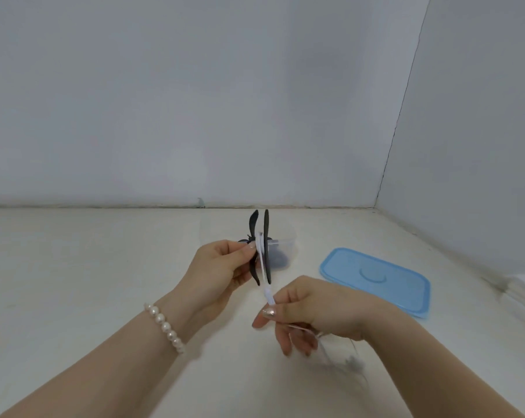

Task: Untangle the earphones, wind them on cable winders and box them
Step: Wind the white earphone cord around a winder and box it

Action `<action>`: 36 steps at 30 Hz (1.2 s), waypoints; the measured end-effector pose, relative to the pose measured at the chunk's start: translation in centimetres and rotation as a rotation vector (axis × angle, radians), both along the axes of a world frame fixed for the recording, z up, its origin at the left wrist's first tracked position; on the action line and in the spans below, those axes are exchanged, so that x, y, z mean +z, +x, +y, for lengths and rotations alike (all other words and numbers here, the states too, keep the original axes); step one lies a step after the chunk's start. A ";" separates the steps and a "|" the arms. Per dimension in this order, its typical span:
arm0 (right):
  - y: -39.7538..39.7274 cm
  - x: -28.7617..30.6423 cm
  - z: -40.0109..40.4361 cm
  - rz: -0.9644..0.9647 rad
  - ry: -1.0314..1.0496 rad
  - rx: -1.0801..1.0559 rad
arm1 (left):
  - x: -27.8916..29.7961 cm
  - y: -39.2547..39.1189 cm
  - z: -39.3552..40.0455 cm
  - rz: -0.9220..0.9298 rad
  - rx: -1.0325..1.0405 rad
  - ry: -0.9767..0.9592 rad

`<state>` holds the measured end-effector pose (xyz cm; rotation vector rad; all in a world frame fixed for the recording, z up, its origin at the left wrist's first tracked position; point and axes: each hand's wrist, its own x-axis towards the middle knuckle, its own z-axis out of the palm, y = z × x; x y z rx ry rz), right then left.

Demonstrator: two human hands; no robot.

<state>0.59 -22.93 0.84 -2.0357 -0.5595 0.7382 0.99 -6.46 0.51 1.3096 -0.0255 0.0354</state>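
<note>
Head view: mid-frame, winding under way.
Left hand [217, 263]: pinches black winder [265, 236].
Right hand [312, 309]: pinches white cable [269, 297].
Handling: cable light, limp; grip near winder.

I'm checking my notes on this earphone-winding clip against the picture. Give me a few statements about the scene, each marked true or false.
1. The left hand holds the black cable winder. True.
2. The blue lid is closed on the clear box. False: it lies flat on the table, right of the box.
3. The right hand pinches the white earphone cable. True.
4. A pearl bracelet is on the right wrist. False: it is on the left wrist.
</note>
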 end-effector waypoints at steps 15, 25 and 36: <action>3.0 0.5 -3.7 -0.509 -0.271 -0.555 | -0.8 -0.4 -0.2 -0.196 -0.215 0.688; 2.1 0.7 -2.9 -0.533 -0.369 -0.509 | -1.3 -0.1 -0.4 -0.232 -0.176 0.961; -0.3 2.3 -1.8 -0.230 0.081 -0.231 | -1.4 0.3 -0.3 -0.172 0.049 0.966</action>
